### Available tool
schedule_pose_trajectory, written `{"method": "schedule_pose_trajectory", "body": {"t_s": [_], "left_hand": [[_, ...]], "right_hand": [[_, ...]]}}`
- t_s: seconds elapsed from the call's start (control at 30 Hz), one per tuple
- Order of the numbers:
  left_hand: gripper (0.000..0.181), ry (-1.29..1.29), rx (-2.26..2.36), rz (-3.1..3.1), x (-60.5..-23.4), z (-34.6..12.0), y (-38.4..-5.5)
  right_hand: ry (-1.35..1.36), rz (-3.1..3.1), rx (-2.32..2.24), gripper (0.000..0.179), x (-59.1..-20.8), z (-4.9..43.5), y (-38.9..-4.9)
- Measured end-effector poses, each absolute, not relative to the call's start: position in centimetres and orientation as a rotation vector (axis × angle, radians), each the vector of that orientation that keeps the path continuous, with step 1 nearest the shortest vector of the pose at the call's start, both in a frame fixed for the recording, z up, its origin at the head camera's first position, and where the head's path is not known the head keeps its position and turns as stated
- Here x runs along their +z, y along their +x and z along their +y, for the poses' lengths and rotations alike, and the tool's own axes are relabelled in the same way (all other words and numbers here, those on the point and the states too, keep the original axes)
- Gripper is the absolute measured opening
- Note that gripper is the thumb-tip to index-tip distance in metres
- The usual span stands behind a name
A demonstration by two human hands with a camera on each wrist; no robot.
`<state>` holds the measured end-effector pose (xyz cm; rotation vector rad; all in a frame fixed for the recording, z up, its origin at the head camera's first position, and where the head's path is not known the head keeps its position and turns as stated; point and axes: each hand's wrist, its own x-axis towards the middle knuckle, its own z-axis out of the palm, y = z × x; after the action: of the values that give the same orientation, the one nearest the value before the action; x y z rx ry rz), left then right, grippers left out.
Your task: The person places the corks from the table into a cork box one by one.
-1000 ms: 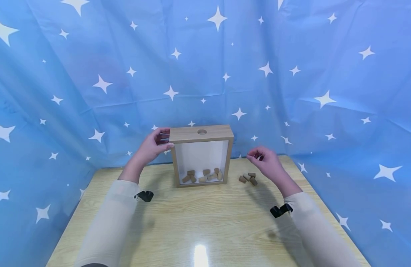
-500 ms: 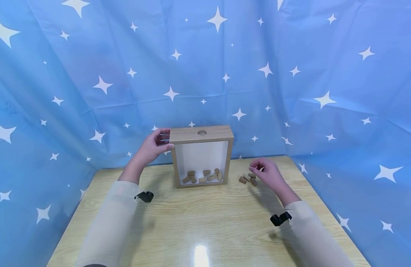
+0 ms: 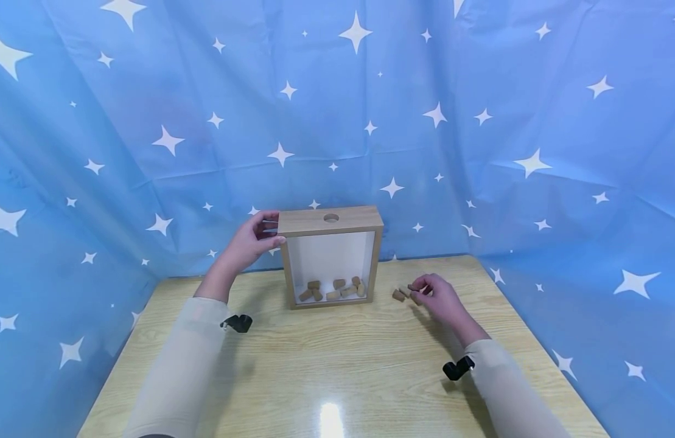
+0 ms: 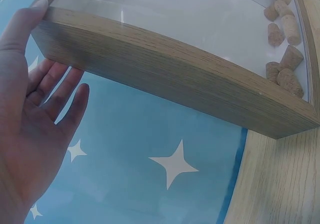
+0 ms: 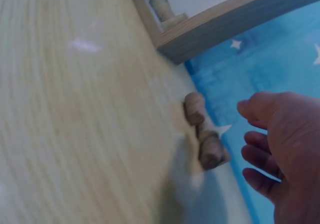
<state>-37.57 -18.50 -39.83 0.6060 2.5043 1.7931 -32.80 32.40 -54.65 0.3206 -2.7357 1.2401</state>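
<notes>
A shallow wooden box frame point(image 3: 359, 220) stands upright at the back of the table, with a clear front, a white back and a round hole point(image 3: 331, 218) in its top. Several corks point(image 4: 290, 30) lie along its bottom inside. My left hand point(image 3: 248, 244) grips the upper left corner, thumb on the front edge and fingers towards the back. Right of the box, my right hand point(image 3: 442, 300) is at a small pile of loose corks point(image 3: 398, 295), partly covering them. In the right wrist view its bent fingers stand apart from the thumb, with nothing seen between them, beside the corks point(image 5: 194, 109).
The light wood table point(image 3: 293, 359) stretches out in front of the box. A blue cloth with white stars point(image 3: 337, 103) hangs close behind it and along both sides. Each sleeve has a black wrist device, left point(image 3: 240, 323) and right point(image 3: 459, 368).
My right hand has come down and slightly towards me, onto the loose corks on the table. The left hand and the box have stayed still.
</notes>
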Motion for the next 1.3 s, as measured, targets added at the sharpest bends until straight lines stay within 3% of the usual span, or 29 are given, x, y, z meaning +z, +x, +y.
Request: {"method": "schedule_pose_trajectory", "body": {"t_s": [0.53,1.3], "left_hand": [[0.071,0.623,1.805,2.496,-39.9,-18.5,-37.7],[0.067,0.616,1.813,2.487,-39.7,-18.4,-37.7]], "right_hand": [[0.368,-2.781,1.101,0.042,-57.5,32.9,-32.8],[0.370,-2.645,1.257,0.035,-56.9,32.7,-32.3]]}}
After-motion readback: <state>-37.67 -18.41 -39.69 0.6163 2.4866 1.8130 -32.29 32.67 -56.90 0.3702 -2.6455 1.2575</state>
